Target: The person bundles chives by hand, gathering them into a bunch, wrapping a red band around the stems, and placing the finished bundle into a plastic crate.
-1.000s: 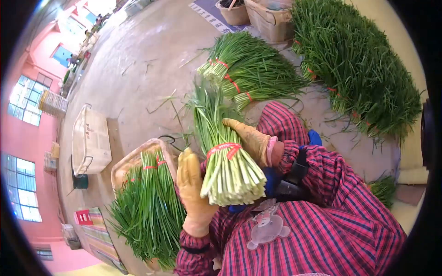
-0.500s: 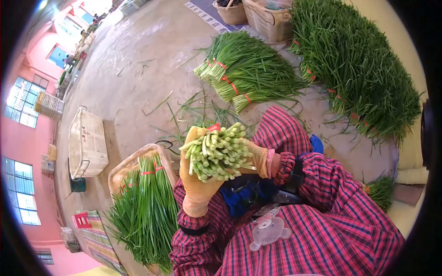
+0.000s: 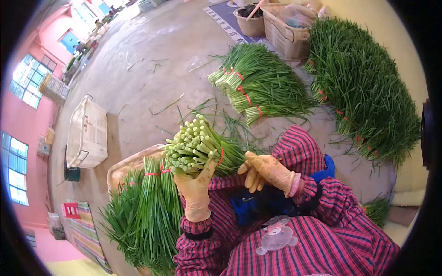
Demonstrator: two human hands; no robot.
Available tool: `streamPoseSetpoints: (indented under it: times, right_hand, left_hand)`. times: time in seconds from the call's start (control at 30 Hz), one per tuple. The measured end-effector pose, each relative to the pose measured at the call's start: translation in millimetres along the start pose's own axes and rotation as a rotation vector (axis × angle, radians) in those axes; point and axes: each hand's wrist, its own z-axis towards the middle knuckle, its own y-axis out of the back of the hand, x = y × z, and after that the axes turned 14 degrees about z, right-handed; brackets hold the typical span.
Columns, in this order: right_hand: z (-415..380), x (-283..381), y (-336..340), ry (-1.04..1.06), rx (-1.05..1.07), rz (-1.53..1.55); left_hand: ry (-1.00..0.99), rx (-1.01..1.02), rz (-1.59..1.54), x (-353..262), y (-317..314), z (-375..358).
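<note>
On a concrete floor [image 3: 152, 41] strewn with stray leaves, the left hand [image 3: 195, 186] clamps a banded chive bundle [image 3: 195, 149], the right hand [image 3: 267, 171] loosely apart beside it.

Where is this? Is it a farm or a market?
Probably a vegetable packing shed, not a field: a bare concrete floor, tied bundles of green chives heaped on it, and plastic crates. The left hand holds one bundle.

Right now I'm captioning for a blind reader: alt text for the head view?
A gloved left hand grips a tied bunch of green chives, cut ends up, over a basket of bunches. The gloved right hand hovers open beside it; more bunches lie on the concrete floor.
</note>
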Motion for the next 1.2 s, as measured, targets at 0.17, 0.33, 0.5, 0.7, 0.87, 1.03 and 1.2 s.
streamPoseSetpoints:
  times: [0.17,0.33,0.5,0.7,0.87,1.03,1.2]
  right_hand:
    - [-0.4,12.0,-6.2,-0.234,0.218,0.204]
    - [5.1,4.7,-12.2,-0.253,0.32,0.558]
    - [3.7,1.6,18.0,-0.229,0.74,1.428]
    - [-80.7,9.2,58.3,0.614,0.518,0.864]
    - [-113.2,43.3,125.9,0.145,-0.153,0.722]
    - [-133.9,-19.6,223.5,0.425,-0.572,-0.192]
    - [-166.8,-131.8,300.0,0.417,-0.833,-0.37]
  left_hand:
    - [-0.012,0.056,0.126,-2.5,2.3,0.2]
    - [-0.323,0.18,0.115,1.1,-19.8,-8.9]
    - [-0.869,0.323,0.678,-23.2,-38.4,-18.8]
    - [-1.177,0.552,0.956,-20.6,-60.6,-56.1]
    - [-0.989,0.531,0.888,-6.8,-47.6,-57.9]
    - [-0.91,0.353,0.933,17.4,-36.1,-55.4]
    - [-0.796,0.379,1.062,14.7,-43.5,-59.8]
